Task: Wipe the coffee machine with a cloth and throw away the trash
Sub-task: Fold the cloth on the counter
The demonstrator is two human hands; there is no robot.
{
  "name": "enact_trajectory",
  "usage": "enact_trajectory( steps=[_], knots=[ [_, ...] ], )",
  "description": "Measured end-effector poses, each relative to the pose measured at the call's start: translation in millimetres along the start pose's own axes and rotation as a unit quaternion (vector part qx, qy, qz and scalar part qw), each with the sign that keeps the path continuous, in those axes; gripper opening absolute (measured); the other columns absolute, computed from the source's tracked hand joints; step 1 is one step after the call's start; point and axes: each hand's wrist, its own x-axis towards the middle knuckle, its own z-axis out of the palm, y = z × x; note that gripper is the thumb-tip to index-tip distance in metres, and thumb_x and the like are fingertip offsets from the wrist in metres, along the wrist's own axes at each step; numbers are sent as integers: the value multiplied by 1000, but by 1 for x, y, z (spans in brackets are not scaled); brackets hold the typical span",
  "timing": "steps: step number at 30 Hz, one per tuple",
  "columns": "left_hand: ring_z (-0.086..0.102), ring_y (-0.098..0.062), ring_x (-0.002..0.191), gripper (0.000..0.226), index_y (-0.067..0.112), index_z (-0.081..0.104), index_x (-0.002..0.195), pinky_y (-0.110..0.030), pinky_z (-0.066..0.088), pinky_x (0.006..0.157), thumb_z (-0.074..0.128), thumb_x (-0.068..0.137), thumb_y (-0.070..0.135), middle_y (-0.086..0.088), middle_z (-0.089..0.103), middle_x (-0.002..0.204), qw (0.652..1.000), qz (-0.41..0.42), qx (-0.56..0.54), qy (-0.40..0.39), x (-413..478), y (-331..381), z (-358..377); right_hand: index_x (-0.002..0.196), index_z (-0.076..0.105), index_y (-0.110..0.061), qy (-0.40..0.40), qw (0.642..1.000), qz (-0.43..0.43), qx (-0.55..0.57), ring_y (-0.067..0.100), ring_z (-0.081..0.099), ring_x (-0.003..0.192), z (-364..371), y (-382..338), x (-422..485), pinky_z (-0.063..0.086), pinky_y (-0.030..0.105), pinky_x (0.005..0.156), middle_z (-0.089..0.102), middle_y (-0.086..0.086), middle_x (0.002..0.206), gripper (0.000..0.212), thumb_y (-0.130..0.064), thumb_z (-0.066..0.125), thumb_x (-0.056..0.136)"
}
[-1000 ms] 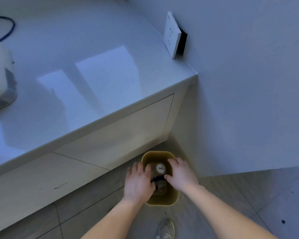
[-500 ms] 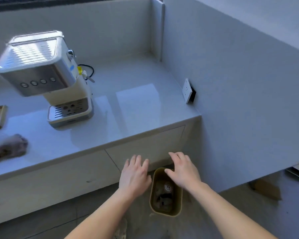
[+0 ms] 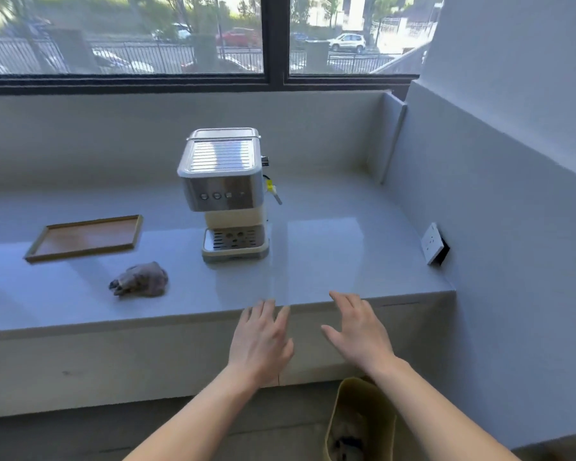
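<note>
Tabletop, pale grey and glossy, runs along under a wide dark-framed window that looks out on railings, trees and parked cars. A grey wall closes the right side and carries a white socket plate just above the tabletop's corner. The coffee machine stands upright near the middle of the tabletop, steel on top with a cream base and drip grille. To its left lies a shallow wooden tray, and in front of that, nearer the edge, a crumpled grey-brown cloth, apart from both tray and machine. On the floor below the tabletop's right end stands a yellowish trash bin with dark, blurred rubbish inside.

The left hand and right hand hang side by side in front of the tabletop's edge, palms down, fingers loosely spread, holding nothing and touching nothing.

Half a second ago both hands were lower, right over the bin's mouth; now they have risen to the tabletop's edge and the bin sits beneath the right forearm. The view has lifted too, so the window, the whole tray and the cloth now show.
</note>
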Motion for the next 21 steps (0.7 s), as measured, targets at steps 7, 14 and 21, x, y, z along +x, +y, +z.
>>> enact_trajectory(
  steps=[7, 14, 21],
  knots=[
    [40, -35, 129, 57, 17, 47, 133, -50, 33, 109, 52, 84, 45, -16, 47, 137, 998, -59, -1, 35, -22, -113, -40, 146, 30, -28, -31, 999, -42, -12, 19, 37, 128, 18, -109, 39, 43, 34, 98, 42, -5, 140, 66, -46, 56, 89],
    [36, -33, 132, 61, 18, 42, 137, -50, 31, 111, 52, 85, 47, -13, 45, 137, 994, -101, 13, 47, -46, -209, -61, 147, 29, -28, -53, 996, -68, -23, 20, 34, 129, 48, -205, 70, 44, 36, 95, 40, -5, 140, 67, -47, 56, 88],
    [43, -32, 125, 58, 17, 47, 131, -46, 37, 105, 55, 82, 47, -12, 50, 131, 989, -138, 13, 58, -55, -273, -70, 146, 32, -28, -68, 991, -109, -23, 20, 34, 127, 72, -265, 97, 43, 34, 91, 40, -6, 139, 66, -46, 57, 87]
  ],
)
